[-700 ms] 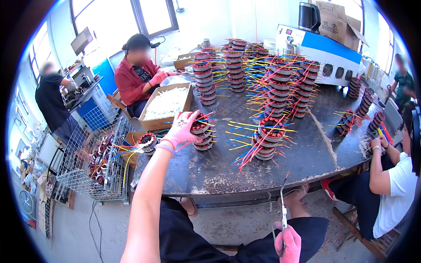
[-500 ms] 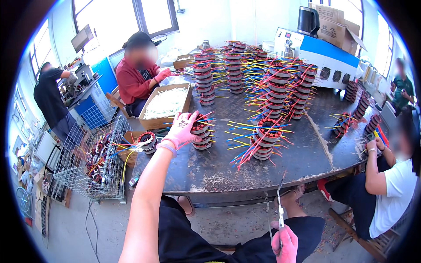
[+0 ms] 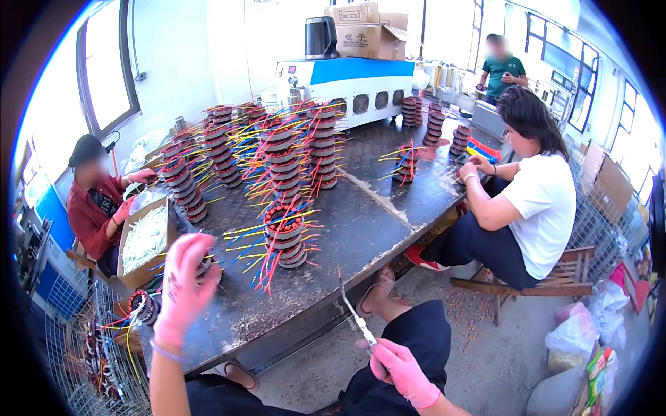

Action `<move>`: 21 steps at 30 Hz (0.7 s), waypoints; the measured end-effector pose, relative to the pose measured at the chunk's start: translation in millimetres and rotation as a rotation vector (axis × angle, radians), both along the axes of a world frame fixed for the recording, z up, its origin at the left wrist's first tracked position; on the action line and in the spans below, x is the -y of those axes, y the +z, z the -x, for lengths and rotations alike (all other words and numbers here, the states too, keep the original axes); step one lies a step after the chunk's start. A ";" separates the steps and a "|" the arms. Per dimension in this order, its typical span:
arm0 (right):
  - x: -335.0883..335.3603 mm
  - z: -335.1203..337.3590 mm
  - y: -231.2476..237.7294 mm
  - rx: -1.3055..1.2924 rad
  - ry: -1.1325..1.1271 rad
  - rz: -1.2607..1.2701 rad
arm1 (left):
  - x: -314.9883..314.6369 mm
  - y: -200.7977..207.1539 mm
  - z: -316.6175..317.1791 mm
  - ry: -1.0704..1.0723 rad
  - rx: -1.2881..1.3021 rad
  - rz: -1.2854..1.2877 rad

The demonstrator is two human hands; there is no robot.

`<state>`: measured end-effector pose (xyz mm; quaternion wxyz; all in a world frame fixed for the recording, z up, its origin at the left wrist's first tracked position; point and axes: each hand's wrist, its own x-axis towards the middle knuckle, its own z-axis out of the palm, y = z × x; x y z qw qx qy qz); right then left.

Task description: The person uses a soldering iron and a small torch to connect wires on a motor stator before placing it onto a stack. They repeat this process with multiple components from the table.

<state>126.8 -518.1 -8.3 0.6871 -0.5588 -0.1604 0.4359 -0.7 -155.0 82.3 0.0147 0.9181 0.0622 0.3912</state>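
My left hand [image 3: 182, 288], in a pink glove, is raised at the table's left with its fingers apart, holding nothing I can see. Just behind its fingers a short stack of wound motor stators [image 3: 206, 269] is partly hidden; whether the hand touches it I cannot tell. My right hand [image 3: 402, 374], also pink-gloved, is closed around a slim soldering-iron-like tool [image 3: 359, 322], its bent metal tip pointing up past the table's front edge. Between the hands, farther back, stands a stator stack [image 3: 284, 239] with red, yellow and blue wires. One stator [image 3: 143, 306] lies left of my left hand.
Tall stator stacks [image 3: 281, 163] with wires sticking out crowd the dark table [image 3: 347, 229]. A box of white sleeves [image 3: 147, 239] sits by a person in red [image 3: 97, 208]. At right, a person in white [image 3: 534, 215] sits working. A wire basket [image 3: 69, 353] stands lower left.
The view has swung to the right. My left hand has come away from the top of the short stator stack and lifted nearer to me. The right hand still holds its tool.
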 end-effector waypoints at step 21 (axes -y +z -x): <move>9.9 9.8 2.2 0.040 -0.034 -0.020 | 202.3 90.4 -2.2 -0.498 0.250 -0.096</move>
